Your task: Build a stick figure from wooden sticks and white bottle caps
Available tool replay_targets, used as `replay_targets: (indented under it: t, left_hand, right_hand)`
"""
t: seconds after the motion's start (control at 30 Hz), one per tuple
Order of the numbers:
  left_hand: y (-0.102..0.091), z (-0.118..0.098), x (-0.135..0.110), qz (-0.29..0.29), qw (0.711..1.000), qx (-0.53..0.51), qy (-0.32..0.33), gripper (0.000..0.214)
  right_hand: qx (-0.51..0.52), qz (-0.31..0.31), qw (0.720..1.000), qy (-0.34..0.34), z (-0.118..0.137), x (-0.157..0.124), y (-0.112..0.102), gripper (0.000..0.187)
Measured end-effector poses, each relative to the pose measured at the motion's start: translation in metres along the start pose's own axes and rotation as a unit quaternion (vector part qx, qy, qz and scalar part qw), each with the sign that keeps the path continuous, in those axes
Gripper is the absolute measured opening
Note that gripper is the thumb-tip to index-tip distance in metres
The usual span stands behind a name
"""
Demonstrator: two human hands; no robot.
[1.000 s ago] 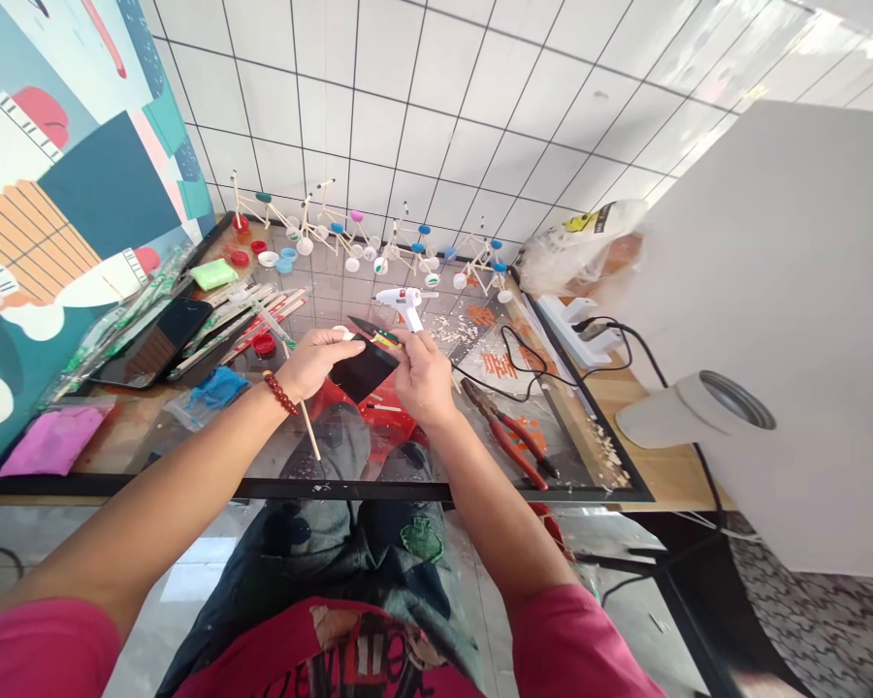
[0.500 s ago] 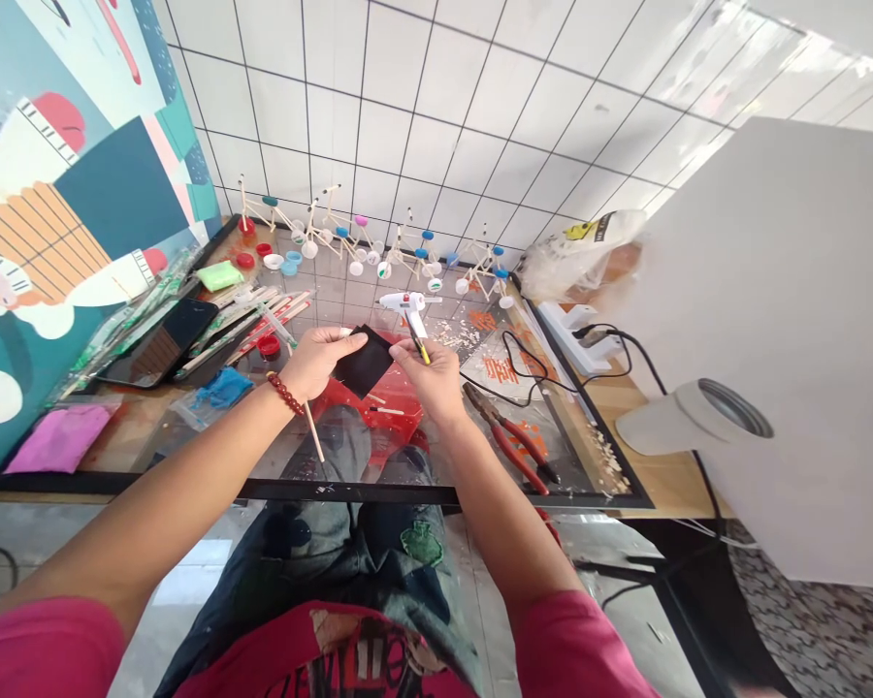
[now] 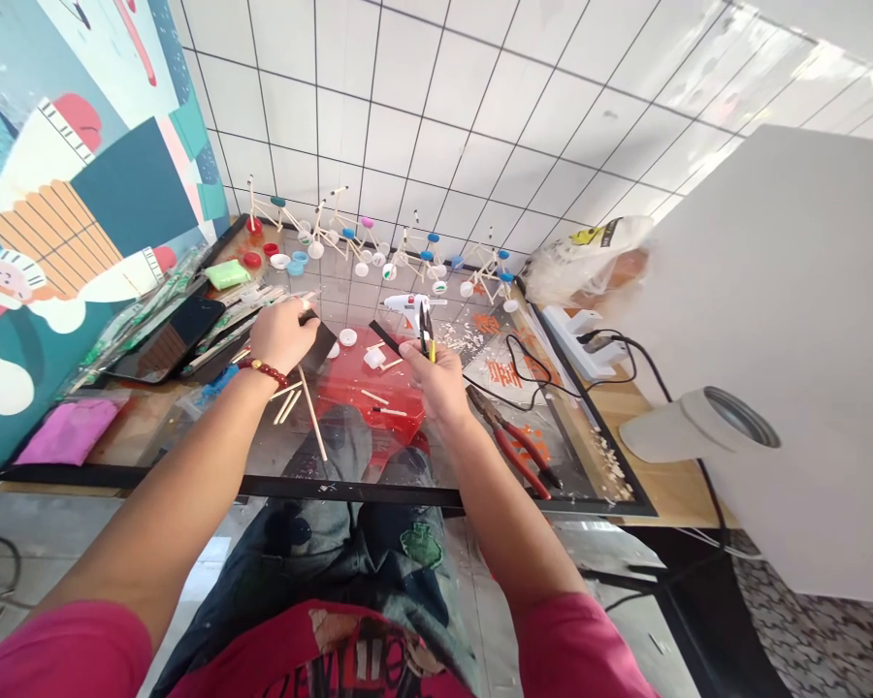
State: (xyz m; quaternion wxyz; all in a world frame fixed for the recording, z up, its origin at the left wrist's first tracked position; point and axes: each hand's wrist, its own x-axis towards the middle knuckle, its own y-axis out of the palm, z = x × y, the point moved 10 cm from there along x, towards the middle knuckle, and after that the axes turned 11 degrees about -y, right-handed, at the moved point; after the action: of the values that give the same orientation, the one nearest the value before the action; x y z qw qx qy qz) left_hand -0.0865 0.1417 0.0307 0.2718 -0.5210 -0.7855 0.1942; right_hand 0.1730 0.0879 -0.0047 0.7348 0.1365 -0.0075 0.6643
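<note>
My left hand [image 3: 282, 337] is closed on the edge of a black sheet [image 3: 320, 341], held above the left part of the glass table. Between the thumb and fingers of my right hand [image 3: 436, 380] is a narrow black strip [image 3: 384, 336], apart from the sheet. That hand also grips a slim dark and yellow tool [image 3: 427, 334], pointing up; its kind is hard to make out. Below my hands are a red sheet [image 3: 349, 383], a long wooden stick [image 3: 312, 417], short stick pieces [image 3: 286, 405] and a white cap [image 3: 347, 337].
Behind my hands lies a white glue gun [image 3: 407, 308]. Several stick figures with bottle caps [image 3: 407, 254] stand along the tiled wall. Red-handled pliers [image 3: 513, 446] lie at right, near a power strip [image 3: 580, 339]. A phone [image 3: 167, 341] and a pink packet [image 3: 69, 431] are at left.
My hands have moved apart. The black piece, held by both hands before, now shows as a sheet in my left hand and a narrow strip in my right.
</note>
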Motion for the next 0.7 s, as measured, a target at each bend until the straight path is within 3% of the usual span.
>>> replay_targets:
  t: [0.1, 0.17, 0.27, 0.37, 0.47, 0.57, 0.63, 0.7]
  left_hand:
    - [-0.016, -0.027, -0.012, -0.073, 0.991, 0.028, 0.108, 0.029]
    - [-0.019, -0.053, -0.031, -0.088, 0.974, 0.002, 0.207, 0.026]
    - [-0.006, -0.08, -0.058, -0.021, 0.955, -0.052, 0.291, 0.02]
    - [0.019, -0.089, -0.075, 0.093, 0.945, -0.077, 0.305, 0.021]
    - [0.038, -0.083, -0.078, 0.161, 0.95, -0.078, 0.256, 0.018]
    - [0.049, -0.063, -0.069, 0.21, 0.961, -0.141, 0.114, 0.017]
    - [0.056, -0.049, -0.066, 0.247, 0.943, -0.222, 0.005, 0.019]
    - [0.059, -0.042, -0.067, 0.258, 0.923, -0.278, -0.065, 0.02]
  right_hand:
    - [-0.02, 0.009, 1.0, -0.009, 0.001, -0.001, 0.002, 0.034]
    - [-0.047, 0.014, 0.998, -0.03, 0.005, -0.001, 0.002, 0.031]
    - [-0.101, 0.035, 0.992, -0.062, 0.014, -0.002, 0.005, 0.028]
    - [-0.144, 0.061, 0.985, -0.078, 0.02, -0.003, 0.01, 0.029]
    - [-0.153, 0.069, 0.981, -0.093, 0.023, -0.003, 0.012, 0.029]
    - [-0.116, 0.044, 0.989, -0.082, 0.018, -0.001, 0.007, 0.033]
    - [-0.073, 0.015, 0.996, -0.056, 0.013, 0.0, 0.002, 0.038]
    - [-0.03, -0.003, 0.999, -0.022, 0.007, 0.0, 0.0, 0.043]
